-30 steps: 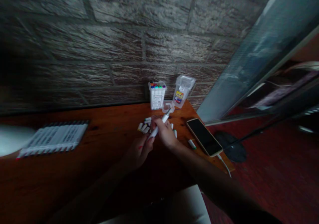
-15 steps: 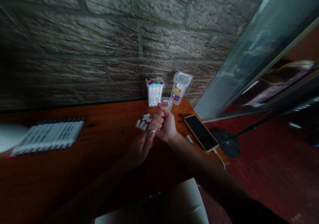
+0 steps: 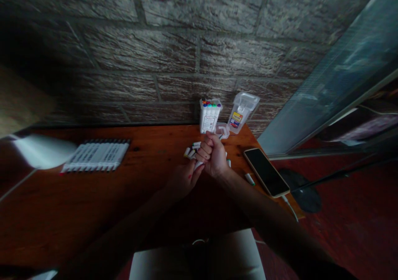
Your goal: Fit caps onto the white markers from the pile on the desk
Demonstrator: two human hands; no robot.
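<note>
My right hand [image 3: 215,157] is closed in a fist around a white marker [image 3: 198,164], most of which the fingers hide. My left hand [image 3: 183,179] pinches the marker's lower-left end, and the two hands touch. Just beyond them lie several loose white marker caps [image 3: 192,153] with coloured ends, partly covered by my right hand. One more white cap [image 3: 249,179] with a green end rests to the right, beside the phone. Behind my hands stands a clear case full of markers [image 3: 209,118], with coloured ends up.
An open clear plastic case [image 3: 242,113] with a yellow label leans by the wall, near a small clear lid [image 3: 222,130]. A phone [image 3: 266,172] with a cable lies at the table's right edge. Left are a row of white markers [image 3: 97,155] and a white lamp [image 3: 45,151].
The view has swung left, so the things on the table appear farther right. Both hands remain together on the marker, with more of its white end showing between them.
</note>
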